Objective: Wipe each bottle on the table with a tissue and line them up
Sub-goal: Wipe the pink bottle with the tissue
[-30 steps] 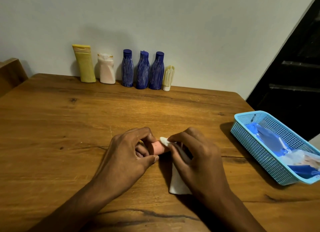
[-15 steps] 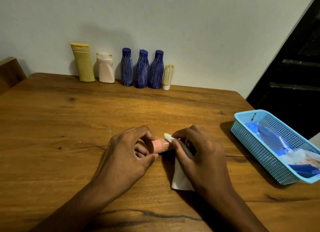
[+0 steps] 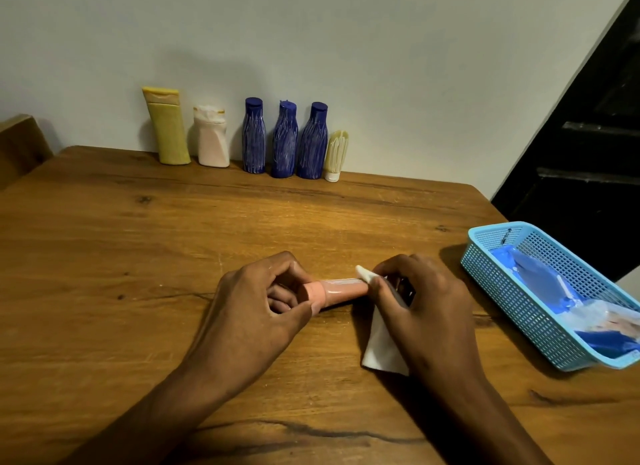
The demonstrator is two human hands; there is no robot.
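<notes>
Head view shows me the small pink plastic tube bottle (image 3: 341, 290) held low over the brown wooden desk (image 3: 138, 256), near its front middle, between my two hands. My left hand (image 3: 256, 312) pinches the wider pink cap end between thumb and fingers. My right hand (image 3: 419, 308) is curled round the other end with the folded white tissue (image 3: 381, 346) wrapped against it, a corner of tissue poking up above the tube and the rest hanging down toward the desk.

The tube lies roughly horizontal, its long axis running left to right across the view, cap pointing left and the narrower end pointing right into the tissue. I cannot tell whether it rests on the wood or hangs just clear of it.

To wipe it well, I judge the left hand should hold the cap firmly and roll the tube while the tissue slides along its length, so every side gets covered.

Along the back edge, against the wall, stand the yellow flip-top bottle (image 3: 166, 126), the pale pink squat bottle (image 3: 212, 137), three dark blue streaked bottles (image 3: 284, 139) and a small cream tube standing on its white cap (image 3: 336, 155). I judge the pink tube belongs at the right end of that row. A light blue plastic mesh basket (image 3: 519, 312) holding blue packets sits at the right edge.
</notes>
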